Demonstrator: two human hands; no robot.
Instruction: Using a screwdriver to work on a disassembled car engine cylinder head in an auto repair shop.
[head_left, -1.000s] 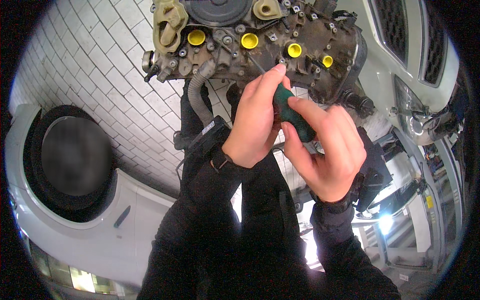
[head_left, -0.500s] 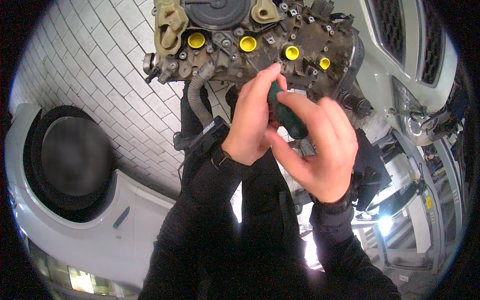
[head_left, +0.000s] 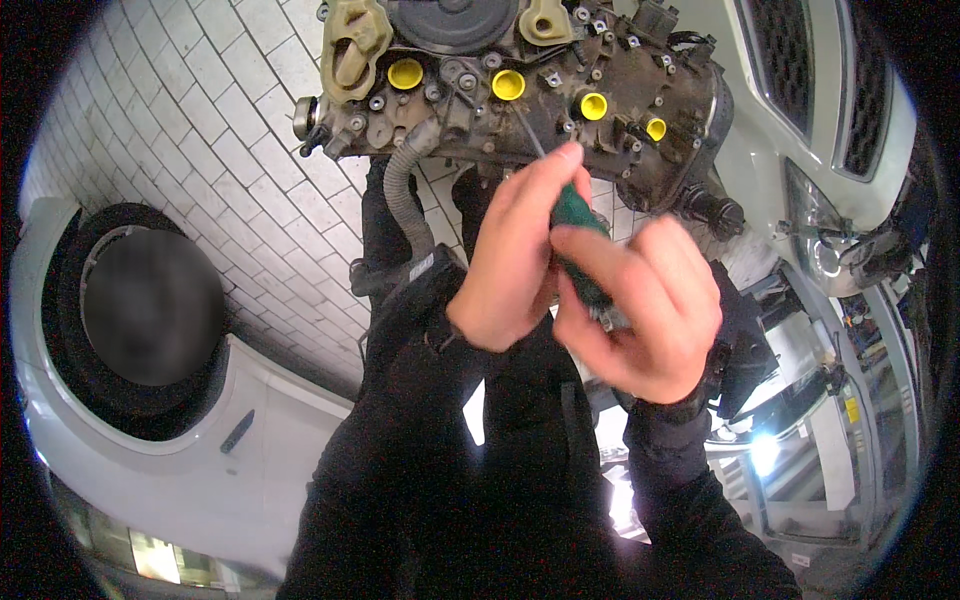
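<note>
A screwdriver with a dark green handle [head_left: 574, 212] slants between my hands, its thin shaft [head_left: 529, 131] reaching up-left over the engine [head_left: 470, 130]. My left hand [head_left: 515, 245] is closed about the front of the tool, thumb pointing along the shaft; its other fingers are mostly hidden. My right hand [head_left: 650, 310], slightly blurred, has its fingers bent round the handle's rear part. The shaft's tip lies near the second yellow cap [head_left: 508, 85]; whether it touches the engine I cannot tell. Several yellow caps sit in a row across the dirty engine top.
A grey corrugated hose [head_left: 408, 200] hangs from the engine's near side. At left stands a pale car body [head_left: 250, 450] with a wheel [head_left: 150, 310] in its arch. Another light car's front [head_left: 740, 90] is close on the right. The floor has white tiles [head_left: 290, 200].
Both hands and the screwdriver have come slightly nearer to me, showing more of the shaft. My right fingers have curled in closer on the handle. The whole view has shifted a little.
</note>
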